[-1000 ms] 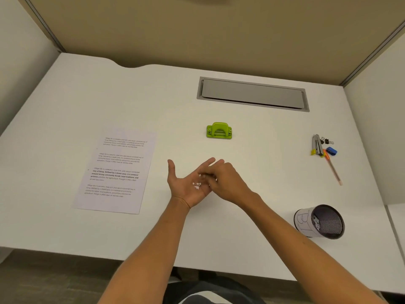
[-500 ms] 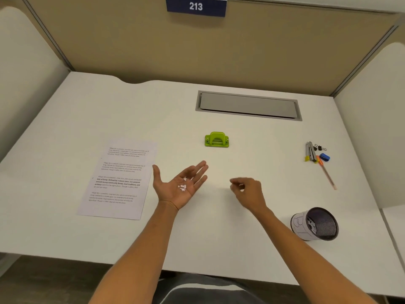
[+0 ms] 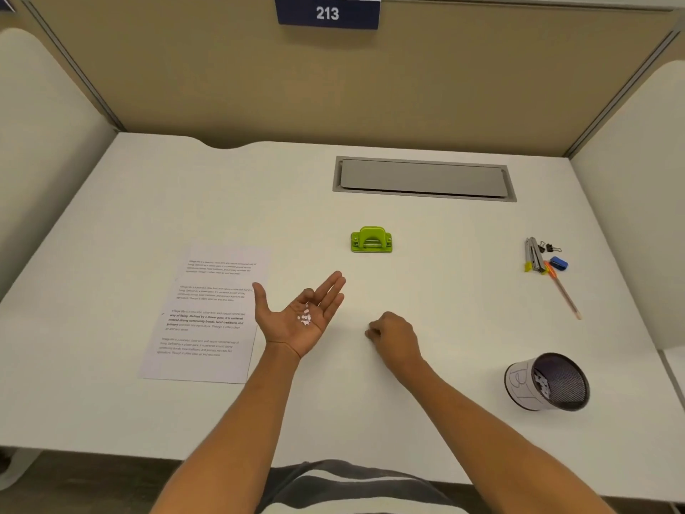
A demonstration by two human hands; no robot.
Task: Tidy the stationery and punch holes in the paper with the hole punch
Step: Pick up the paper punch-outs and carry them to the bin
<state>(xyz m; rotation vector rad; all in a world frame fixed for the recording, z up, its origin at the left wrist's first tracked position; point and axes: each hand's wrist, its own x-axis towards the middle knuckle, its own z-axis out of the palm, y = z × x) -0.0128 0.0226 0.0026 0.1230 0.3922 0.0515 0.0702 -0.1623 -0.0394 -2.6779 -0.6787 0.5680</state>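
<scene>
White paper punchings (image 3: 304, 317), small round discs, lie in a loose cluster on the upturned palm of the left hand (image 3: 298, 320), which is spread flat with fingers extended and closes on nothing. The right hand (image 3: 394, 337) rests knuckles-up on the desk (image 3: 407, 421) just beside it, fingers curled together; whether a disc is pinched between the fingertips cannot be determined. Judged from the discs, punching appears to be done and waste collection is in hand. The printed sheet (image 3: 207, 313) lies flat to the left, touching neither hand; any holes in it are too small to confirm. The green hole punch (image 3: 371, 240) stands beyond the hands, untouched. Tidying appears incomplete: a stapler (image 3: 533, 254), binder clips (image 3: 550, 247), a blue eraser (image 3: 559, 263) and an orange pen (image 3: 563, 291) lie loose at the right, outside the mesh pen cup (image 3: 546, 382), which lies on its side. Legible writing: the partition sign (image 3: 327, 13) reads "213". The sheet's text is too small to read.
</scene>
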